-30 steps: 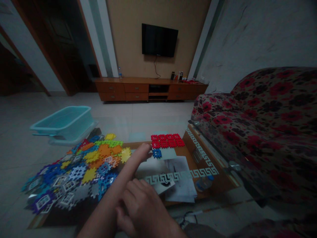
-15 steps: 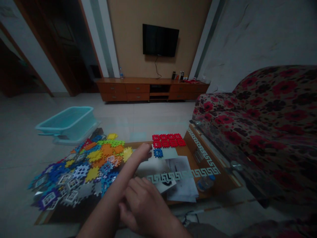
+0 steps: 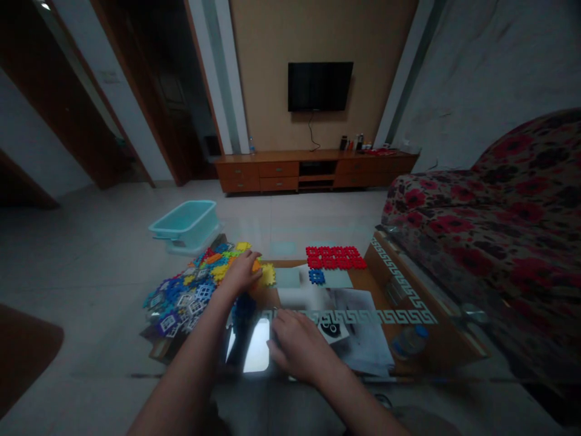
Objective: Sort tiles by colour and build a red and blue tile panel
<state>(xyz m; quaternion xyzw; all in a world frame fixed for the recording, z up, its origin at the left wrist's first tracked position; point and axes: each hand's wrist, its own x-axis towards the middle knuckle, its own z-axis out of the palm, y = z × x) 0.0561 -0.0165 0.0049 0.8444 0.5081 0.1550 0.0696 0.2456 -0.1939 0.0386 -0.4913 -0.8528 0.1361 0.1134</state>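
My left hand reaches over the right side of a heap of coloured interlocking plastic tiles, its fingers apart near the yellow and orange ones. Beside those fingers lies a yellow tile. Closer to me, my right hand is low over the glass tabletop with its fingers curled together; what they hold, if anything, is hidden. Two joined rows of red tiles lie flat toward the far right of the table. A single blue tile sits just in front of their left end.
Under the glass are printed sheets and a bottle with a blue cap. A light-blue plastic tub stands beyond the heap on the left. On the right is a flowered sofa, and a low cabinet runs along the far wall.
My left hand has moved from beside the blue tile back left to the heap. My right hand has come apart from the left forearm. The view has turned left.
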